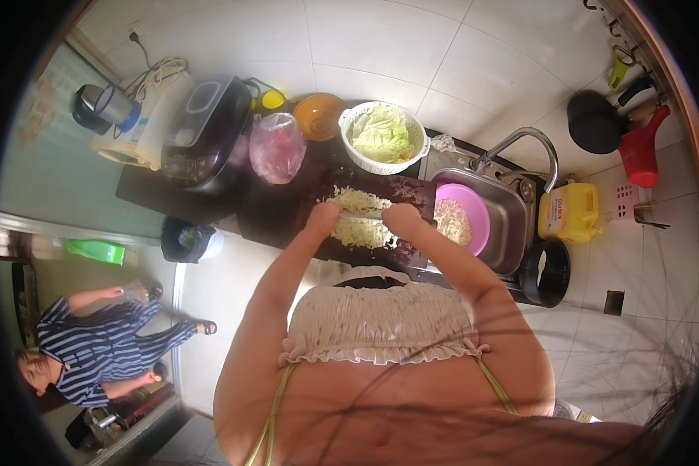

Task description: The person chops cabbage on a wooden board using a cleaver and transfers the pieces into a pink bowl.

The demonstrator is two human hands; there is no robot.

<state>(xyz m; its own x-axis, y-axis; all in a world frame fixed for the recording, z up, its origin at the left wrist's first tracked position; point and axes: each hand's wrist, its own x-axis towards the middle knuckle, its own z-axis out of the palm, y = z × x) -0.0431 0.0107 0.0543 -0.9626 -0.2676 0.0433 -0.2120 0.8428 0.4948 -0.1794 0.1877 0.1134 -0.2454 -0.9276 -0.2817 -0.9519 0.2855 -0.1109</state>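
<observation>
On a dark cutting board [415, 195] lies finely chopped pale cabbage [358, 201], spread on both sides of a kitchen knife [360, 216]. The knife shows nearly edge-on, as a thin light strip running between my hands. My left hand [324, 216] is closed at its left end, and my right hand [402, 220] is closed at its right end; the fingers hide the handle. Just behind the board a white colander [384, 169] holds cabbage leaves [381, 134]. To the right, a pink basin [479, 218] with more chopped cabbage [453, 222] sits in the sink.
The steel sink [509, 233] has a curved faucet [524, 133], with a yellow jug [571, 212] and black pot [544, 274] beyond. Leftward are an orange bowl [319, 116], a pink plastic bag [278, 148] and a black cooker [209, 137]. A person [99, 343] stands past the doorway.
</observation>
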